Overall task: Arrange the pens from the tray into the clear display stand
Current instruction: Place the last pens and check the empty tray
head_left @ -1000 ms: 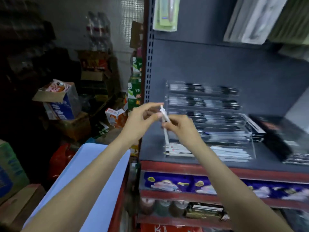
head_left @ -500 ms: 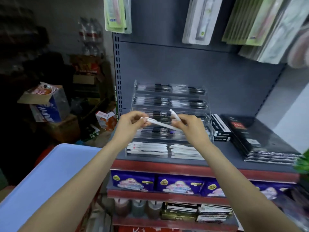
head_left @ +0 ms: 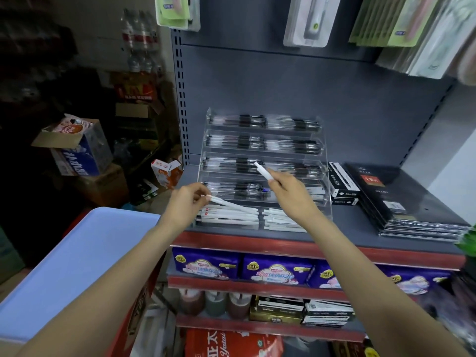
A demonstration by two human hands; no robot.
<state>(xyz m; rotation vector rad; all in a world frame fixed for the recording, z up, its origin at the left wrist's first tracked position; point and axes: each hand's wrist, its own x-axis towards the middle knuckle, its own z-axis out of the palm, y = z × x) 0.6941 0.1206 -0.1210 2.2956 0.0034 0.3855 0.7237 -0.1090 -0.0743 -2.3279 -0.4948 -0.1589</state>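
We're in a crowded shop aisle, dim cartons stacked to the left, and a dark grey metal shelving unit [head_left: 296, 81] with red-edged shelves fills the middle. Low on the left sits the pale blue plastic tray [head_left: 77, 266], only its flat side showing, so what it carries can't be told. On the grey shelf stands the clear acrylic tiered display stand [head_left: 265, 171], upper tiers packed with dark-barrelled pens, bottom tier lined with white pens [head_left: 231, 218]. Just right of it, a stack of black notebooks [head_left: 401, 202]. Below, purple packets [head_left: 206, 265] line the next shelf. Now the hands: the left hand [head_left: 184, 204] pinches one slim white pen [head_left: 233, 205] by its end, its far tip lying over the bottom tier's left pile. The right hand [head_left: 288, 188] grips a second white pen [head_left: 263, 170], angled up-left in front of the middle tiers.
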